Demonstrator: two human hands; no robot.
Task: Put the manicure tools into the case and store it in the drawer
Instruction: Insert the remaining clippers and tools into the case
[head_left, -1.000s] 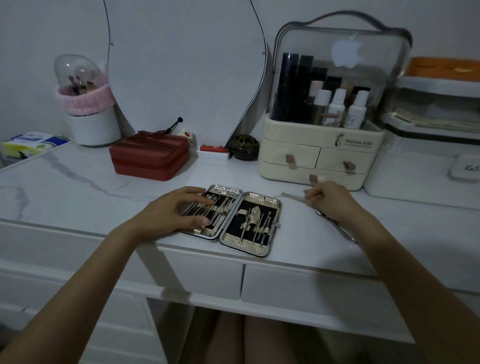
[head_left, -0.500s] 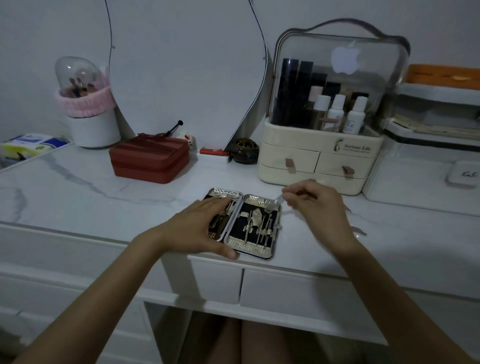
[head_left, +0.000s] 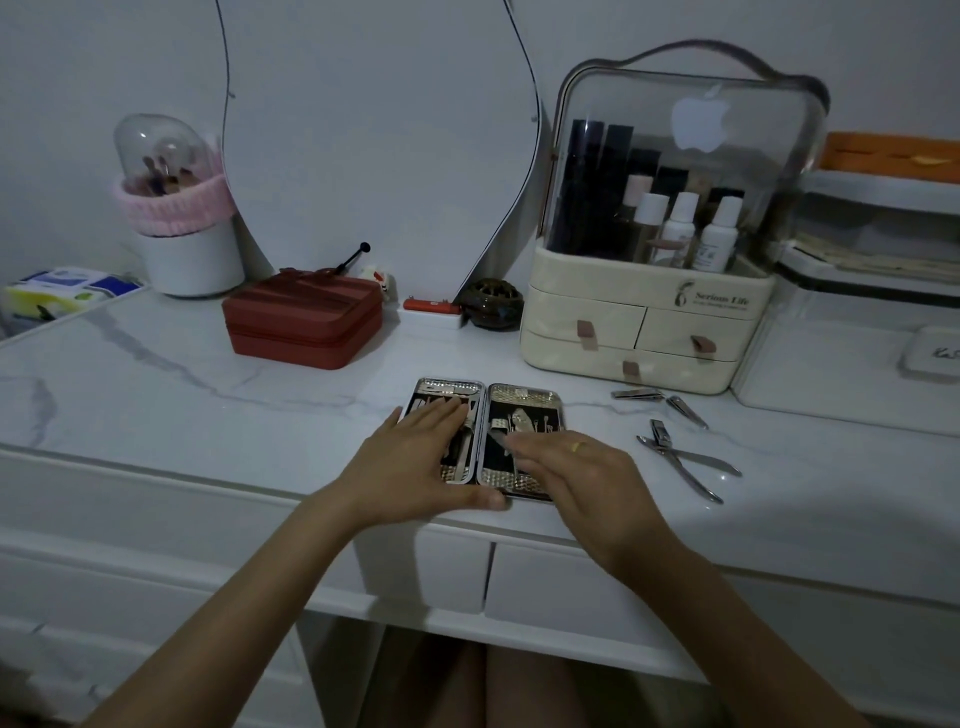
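Observation:
The open manicure case (head_left: 524, 399) lies near the front edge of the marble tabletop, with several metal tools in its black lining. My left hand (head_left: 410, 467) rests flat on its left half, fingers straight and the thumb at the front rim. Over the right half, my right hand (head_left: 582, 478) pinches a thin metal tool (head_left: 497, 440) whose tip points into the case. Loose on the table to the right are two nail clippers (head_left: 638, 394), a smaller clipper (head_left: 660, 434) and a pair of nippers (head_left: 693, 467). Two shut desk drawers (head_left: 597, 587) sit below the edge.
A cream cosmetic organizer (head_left: 639, 322) with three small drawers stands behind the loose tools. A red zip box (head_left: 304, 322) sits at the back left, a white brush cup (head_left: 187, 260) beyond it. A clear storage box (head_left: 852, 353) fills the right side.
My right hand lifted a thin tool from the table at the right and brought it down over the case's right half. My left hand stayed on the left half.

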